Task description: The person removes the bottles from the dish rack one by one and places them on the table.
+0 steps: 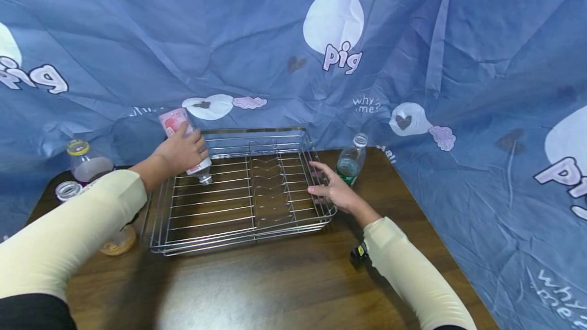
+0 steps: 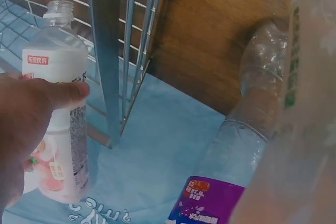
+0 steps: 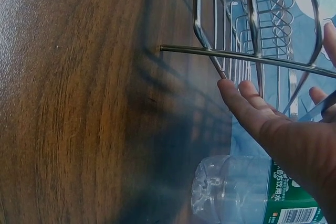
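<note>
Tilted over the left end of the wire dish rack [image 1: 257, 130], a plastic bottle with a pink and white label [image 1: 174, 117] has its uncapped neck pointing down. My left hand [image 1: 183, 152] grips it round the middle. In the left wrist view the bottle [image 2: 55, 66] overlaps the rack's end bars, thumb across its label. At the rack's right end is my right hand [image 1: 337, 190], its fingers fairly straight against the metal bars. Fingertips [image 3: 227, 88] lie right at the lower wires in the right wrist view. Behind that hand stands a clear bottle with a green label [image 1: 349, 164].
Left of the rack are a bottle with a yellow neck ring [image 1: 89, 164], an uncapped clear bottle [image 1: 68, 190] and an amber-coloured container base [image 1: 118, 242], partly behind my sleeve. A purple-labelled bottle [image 2: 205, 203] shows in the left wrist view. Blue printed cloth [image 1: 257, 55] hangs behind the table.
</note>
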`<action>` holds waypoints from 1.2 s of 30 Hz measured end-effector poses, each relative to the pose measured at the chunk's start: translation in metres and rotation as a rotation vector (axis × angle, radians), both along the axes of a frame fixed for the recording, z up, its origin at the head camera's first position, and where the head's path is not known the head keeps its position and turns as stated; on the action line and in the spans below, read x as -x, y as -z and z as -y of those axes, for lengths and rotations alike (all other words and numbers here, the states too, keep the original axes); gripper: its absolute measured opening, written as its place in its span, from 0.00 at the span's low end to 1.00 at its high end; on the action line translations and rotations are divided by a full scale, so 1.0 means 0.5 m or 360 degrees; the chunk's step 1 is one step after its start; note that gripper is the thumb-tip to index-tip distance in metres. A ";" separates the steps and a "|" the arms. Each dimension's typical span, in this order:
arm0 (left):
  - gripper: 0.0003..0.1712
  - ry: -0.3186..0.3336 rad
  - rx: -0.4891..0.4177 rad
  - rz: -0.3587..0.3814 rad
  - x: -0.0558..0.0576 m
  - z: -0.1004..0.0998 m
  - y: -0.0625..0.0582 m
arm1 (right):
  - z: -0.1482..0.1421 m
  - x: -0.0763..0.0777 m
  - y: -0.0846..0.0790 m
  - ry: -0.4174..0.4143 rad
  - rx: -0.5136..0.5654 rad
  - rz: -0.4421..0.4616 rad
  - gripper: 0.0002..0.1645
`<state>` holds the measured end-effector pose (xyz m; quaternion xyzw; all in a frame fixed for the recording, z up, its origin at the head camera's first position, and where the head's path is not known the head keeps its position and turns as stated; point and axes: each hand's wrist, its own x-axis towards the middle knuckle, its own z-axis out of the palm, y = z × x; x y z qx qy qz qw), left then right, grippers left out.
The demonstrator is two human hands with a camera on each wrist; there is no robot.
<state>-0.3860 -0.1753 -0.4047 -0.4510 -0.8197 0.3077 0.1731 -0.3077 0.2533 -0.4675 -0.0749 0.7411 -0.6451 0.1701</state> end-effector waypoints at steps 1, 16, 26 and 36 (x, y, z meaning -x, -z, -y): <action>0.24 0.0002 -0.0007 -0.0005 -0.002 -0.001 -0.001 | 0.000 0.000 -0.001 0.0000 -0.0001 0.0000 0.50; 0.35 -0.0128 -0.0153 0.0162 -0.037 -0.033 -0.025 | -0.002 0.002 0.007 0.0024 0.0021 -0.0044 0.47; 0.34 -0.0181 -0.0255 0.0275 -0.058 -0.047 -0.042 | 0.003 0.004 0.004 0.0063 0.0006 -0.0108 0.44; 0.36 -0.0056 -0.0218 0.0210 -0.092 -0.074 -0.044 | 0.002 0.001 0.000 0.0100 -0.0070 -0.0183 0.42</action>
